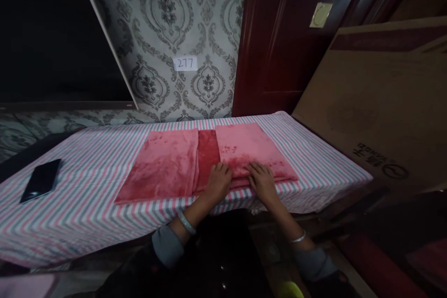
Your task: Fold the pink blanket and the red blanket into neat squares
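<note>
A pink-red plush cloth point(164, 163) lies folded on the table, its left and right sides turned inward. Between the two side panels a darker red strip point(207, 146) shows. My left hand point(220, 180) is closed on the front edge of the right panel, near its inner corner, with the fingers curled over the pile. A short way to the right, my right hand point(261, 179) grips the same front edge, fingers bent on top. Both thumbs are mostly hidden. The cloth looks slightly bunched between the hands.
A striped tablecloth point(94, 158) covers the table. At its left end lies a black phone point(42, 180). A large cardboard box point(380, 98) leans beside the right end. Behind are a dark screen point(59, 32), a patterned wall and a dark red door point(275, 46).
</note>
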The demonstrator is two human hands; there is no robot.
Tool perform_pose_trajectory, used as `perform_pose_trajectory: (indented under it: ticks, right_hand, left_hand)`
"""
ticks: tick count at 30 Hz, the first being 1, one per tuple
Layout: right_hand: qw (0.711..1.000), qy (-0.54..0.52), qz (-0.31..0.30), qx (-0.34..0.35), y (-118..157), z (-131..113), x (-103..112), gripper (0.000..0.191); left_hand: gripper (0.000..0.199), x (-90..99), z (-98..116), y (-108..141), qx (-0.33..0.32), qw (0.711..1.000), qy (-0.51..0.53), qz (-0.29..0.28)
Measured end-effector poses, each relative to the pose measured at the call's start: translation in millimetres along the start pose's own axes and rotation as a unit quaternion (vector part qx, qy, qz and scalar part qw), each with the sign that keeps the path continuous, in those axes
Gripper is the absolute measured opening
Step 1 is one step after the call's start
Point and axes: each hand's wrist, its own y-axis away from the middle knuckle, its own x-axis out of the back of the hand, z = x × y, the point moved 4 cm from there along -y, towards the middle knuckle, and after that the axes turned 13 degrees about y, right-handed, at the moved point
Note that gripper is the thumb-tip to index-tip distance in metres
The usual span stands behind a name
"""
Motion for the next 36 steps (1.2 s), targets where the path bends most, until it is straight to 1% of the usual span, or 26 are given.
perform_pose_trajectory:
  ticks: [2,5,9,11,13,16,18,21,23,25,28,30,32,36]
  right_hand:
    - [1.0,-0.011,0.021,0.007,3,11,1,0.037]
    - [0.997,-0.035,0.052,0.035,11,22,5,0.038]
    - [0.994,-0.042,0.07,0.07,23,22,12,0.036]
    - [0.994,-0.046,0.077,0.066,22,19,18,0.033]
    - [0.994,-0.045,0.084,0.047,13,15,26,0.032]
    - [0.995,-0.041,0.092,0.027,-5,3,32,0.042]
    - [0.996,-0.037,0.082,0.03,-9,-9,28,0.047]
    - [0.997,-0.023,0.026,0.076,1,-28,8,0.048]
    - [0.995,-0.01,-0.006,0.098,14,-35,-5,0.045]
    - [0.995,-0.004,-0.019,0.097,24,-36,-13,0.044]
    - [0.996,-0.013,-0.022,0.086,27,-35,-14,0.044]
    - [0.996,-0.021,-0.017,0.08,25,-34,-11,0.044]
    - [0.997,-0.03,-0.013,0.07,21,-35,-7,0.044]
    - [0.997,-0.065,0.005,0.042,14,-38,3,0.045]
  left_hand:
    - [0.015,-2.3,4,1,-0.022,1.0,-0.007,0.005]
    - [0.015,-7.9,7,6,-0.052,0.999,-0.012,0.008]
    - [0.012,-12.9,5,14,-0.05,0.999,-0.018,0.004]
    - [0.012,-12.6,5,17,-0.055,0.998,-0.006,0.01]
    - [0.016,-11.0,6,19,-0.052,0.998,0.022,0.019]
    - [0.023,-6.9,8,23,-0.035,0.995,0.082,0.032]
    - [0.027,-0.7,7,28,-0.03,0.991,0.123,0.05]
    - [0.034,17.0,-4,42,-0.021,0.984,0.152,0.095]
    - [0.037,32.3,-18,54,0.005,0.984,0.134,0.12]
    - [0.038,46.7,-34,65,0.057,0.985,0.095,0.129]
    - [0.039,59.7,-57,81,0.157,0.981,0.034,0.106]
    - [0.042,61.0,-66,89,0.199,0.976,0.012,0.084]
    - [0.042,58.7,-70,96,0.21,0.974,0.012,0.079]
    - [0.037,54.6,-72,106,0.188,0.974,0.074,0.104]
